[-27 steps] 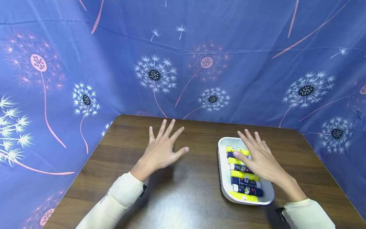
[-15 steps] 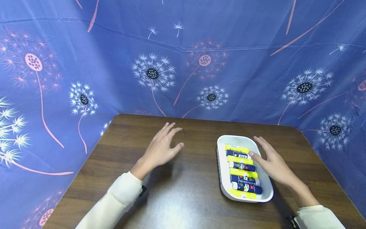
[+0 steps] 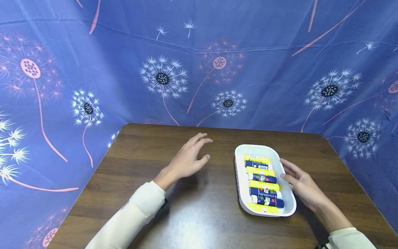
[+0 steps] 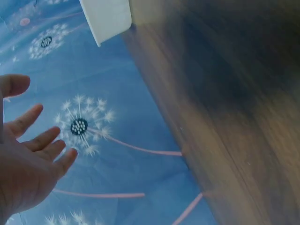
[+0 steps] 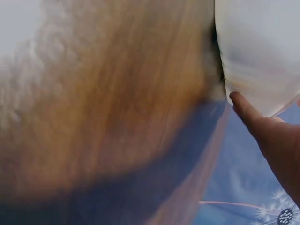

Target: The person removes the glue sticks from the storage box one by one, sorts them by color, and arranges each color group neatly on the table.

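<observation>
A white oval tray (image 3: 241, 180) on the brown table (image 3: 199, 214) holds several glue sticks (image 3: 262, 178), blue and yellow, lying side by side. My right hand (image 3: 300, 183) is at the tray's right rim, fingers relaxed and touching its side; in the right wrist view a fingertip (image 5: 241, 105) meets the tray's white wall (image 5: 258, 51). My left hand (image 3: 189, 157) hovers over the table left of the tray, fingers loosely spread and holding nothing. The left wrist view shows that open palm (image 4: 28, 154) and a corner of the tray (image 4: 108, 18).
Blue cloth with dandelion prints (image 3: 164, 77) hangs close behind and on both sides of the table. The table's far edge runs just beyond the tray, and its right corner (image 3: 323, 136) is rounded. Cream sleeves cover both forearms.
My right hand has left the top of the glue sticks and come down to the tray's right side. My left hand has lifted off the table and drifted right, fingers drawn closer.
</observation>
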Available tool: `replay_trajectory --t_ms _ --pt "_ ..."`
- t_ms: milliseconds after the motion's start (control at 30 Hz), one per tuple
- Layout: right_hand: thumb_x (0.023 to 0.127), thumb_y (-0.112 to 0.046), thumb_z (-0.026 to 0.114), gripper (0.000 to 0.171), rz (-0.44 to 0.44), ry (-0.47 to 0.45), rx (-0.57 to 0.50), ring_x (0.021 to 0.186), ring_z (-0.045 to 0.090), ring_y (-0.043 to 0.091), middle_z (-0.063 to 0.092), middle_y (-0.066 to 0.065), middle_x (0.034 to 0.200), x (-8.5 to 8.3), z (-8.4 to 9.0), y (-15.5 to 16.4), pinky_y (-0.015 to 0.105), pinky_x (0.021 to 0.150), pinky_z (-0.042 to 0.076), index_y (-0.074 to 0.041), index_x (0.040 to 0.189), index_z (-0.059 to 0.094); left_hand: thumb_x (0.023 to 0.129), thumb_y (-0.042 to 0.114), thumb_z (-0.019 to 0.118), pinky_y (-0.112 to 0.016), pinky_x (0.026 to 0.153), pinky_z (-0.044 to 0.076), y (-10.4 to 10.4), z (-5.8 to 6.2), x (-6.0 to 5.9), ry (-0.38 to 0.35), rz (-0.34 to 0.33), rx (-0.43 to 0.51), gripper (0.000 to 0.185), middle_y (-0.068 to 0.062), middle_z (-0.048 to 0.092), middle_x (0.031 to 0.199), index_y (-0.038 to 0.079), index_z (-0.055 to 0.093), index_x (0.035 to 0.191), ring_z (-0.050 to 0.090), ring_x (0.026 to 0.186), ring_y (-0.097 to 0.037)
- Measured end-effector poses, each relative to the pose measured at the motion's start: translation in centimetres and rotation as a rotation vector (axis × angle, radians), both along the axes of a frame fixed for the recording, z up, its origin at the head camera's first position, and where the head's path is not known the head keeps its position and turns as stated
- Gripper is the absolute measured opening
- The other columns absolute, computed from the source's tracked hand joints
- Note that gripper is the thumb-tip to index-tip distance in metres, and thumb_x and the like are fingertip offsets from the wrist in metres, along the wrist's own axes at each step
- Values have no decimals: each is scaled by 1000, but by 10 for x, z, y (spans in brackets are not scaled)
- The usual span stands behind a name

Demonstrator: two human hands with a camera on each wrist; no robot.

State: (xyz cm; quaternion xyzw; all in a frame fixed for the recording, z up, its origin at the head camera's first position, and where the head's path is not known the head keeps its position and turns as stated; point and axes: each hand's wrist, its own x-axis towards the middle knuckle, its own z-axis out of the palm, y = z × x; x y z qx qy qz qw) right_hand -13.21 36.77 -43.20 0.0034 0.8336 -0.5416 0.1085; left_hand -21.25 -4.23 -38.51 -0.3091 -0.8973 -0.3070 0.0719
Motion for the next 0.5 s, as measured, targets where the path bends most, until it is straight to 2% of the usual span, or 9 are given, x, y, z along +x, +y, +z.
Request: replay_trajectory --t_ms 67,133,333,500 --pt "110 -32 49 72 -5 -22 -75 122 56 -5 18 30 169 0 -3 3 29 94 58 -11 167 10 98 29 64 -58 124 33 6 0 -1 -1 -33 -13 53 -7 39 165 22 52 149 29 158 -30" --pt "110 -28 48 70 3 -19 -126 120 57 -10 16 31 169 -1 -6 5 29 95 58 -11 167 10 98 29 64 -59 123 33 12 0 -1 -7 -52 -24 54 -5 37 166 22 51 150 29 158 -29" --pt "110 -19 46 66 8 -11 -160 118 59 -9 14 32 168 -1 -10 10 27 93 59 -13 167 11 99 28 63 -56 122 36 29 3 -4 -24 -83 -38 54 -4 36 167 23 49 151 34 156 -27" --pt "111 -17 45 66 18 -18 -189 119 60 -7 13 32 168 0 -11 10 25 93 58 -13 167 10 100 28 62 -52 123 37 52 5 -11 -32 -158 -48 52 -4 39 165 22 49 150 38 153 -27"
